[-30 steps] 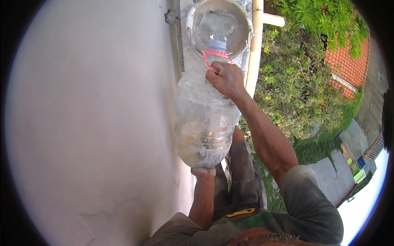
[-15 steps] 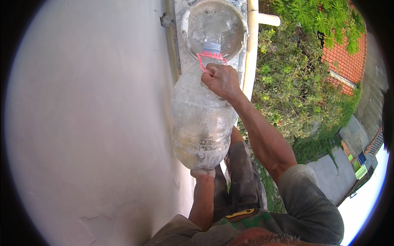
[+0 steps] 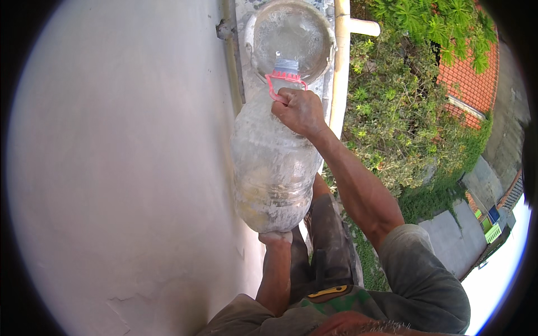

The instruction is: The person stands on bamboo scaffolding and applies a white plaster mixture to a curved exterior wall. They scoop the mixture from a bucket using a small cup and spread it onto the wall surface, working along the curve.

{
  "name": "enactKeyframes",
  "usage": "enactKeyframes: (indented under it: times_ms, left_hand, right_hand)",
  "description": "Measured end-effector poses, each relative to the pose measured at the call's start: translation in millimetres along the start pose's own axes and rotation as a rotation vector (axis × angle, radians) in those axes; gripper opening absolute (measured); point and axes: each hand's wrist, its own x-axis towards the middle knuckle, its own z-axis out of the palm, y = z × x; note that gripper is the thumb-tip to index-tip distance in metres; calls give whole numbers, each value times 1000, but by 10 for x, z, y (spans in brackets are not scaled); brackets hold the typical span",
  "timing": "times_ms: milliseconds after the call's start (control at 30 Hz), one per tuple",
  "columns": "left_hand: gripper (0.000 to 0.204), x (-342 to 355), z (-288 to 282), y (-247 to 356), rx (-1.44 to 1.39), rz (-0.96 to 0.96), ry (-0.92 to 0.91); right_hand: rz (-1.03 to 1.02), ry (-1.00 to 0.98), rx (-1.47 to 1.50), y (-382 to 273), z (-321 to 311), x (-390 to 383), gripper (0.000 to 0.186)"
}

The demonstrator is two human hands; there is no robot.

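A large clear plastic water bottle (image 3: 274,162), smeared with whitish dirt, lies tilted with its neck away from me. Its mouth is over a round bucket (image 3: 250,50) that holds cloudy water with bubbles on top. My right hand (image 3: 302,112) is closed round the pink carrying handle (image 3: 271,88) at the bottle's neck. Under the bottle's base, my left hand (image 3: 276,237) bears it up; its fingers are mostly hidden behind the bottle.
A smooth pale wall (image 3: 123,140) rises close on my left. The bucket stands on a narrow, splattered ledge (image 3: 241,17). Along the right runs a cream pipe (image 3: 341,67) with a short side branch. Beyond it, far below, are shrubs (image 3: 392,123) and a tiled roof (image 3: 471,84).
Water was streaming from the bottle's mouth; now only a small bit shows at the lip. The bubbly water in the bucket shows more plainly. Both hands keep their hold.
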Motion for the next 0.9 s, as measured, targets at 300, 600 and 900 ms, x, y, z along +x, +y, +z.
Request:
enactKeyframes:
  times_ms: [300,600,900]
  left_hand:
    - [63,9,43,6,-13,-14,7]
    - [63,233,99,-119,34,-84,-98]
    - [62,704,625,-339,26,-31,-188]
  right_hand:
    - [10,-32,22,-56,-62,-53,16]
    - [-123,13,21,-331,-175,-285,10]
    - [-333,-25,6,-843,-791,-982,14]
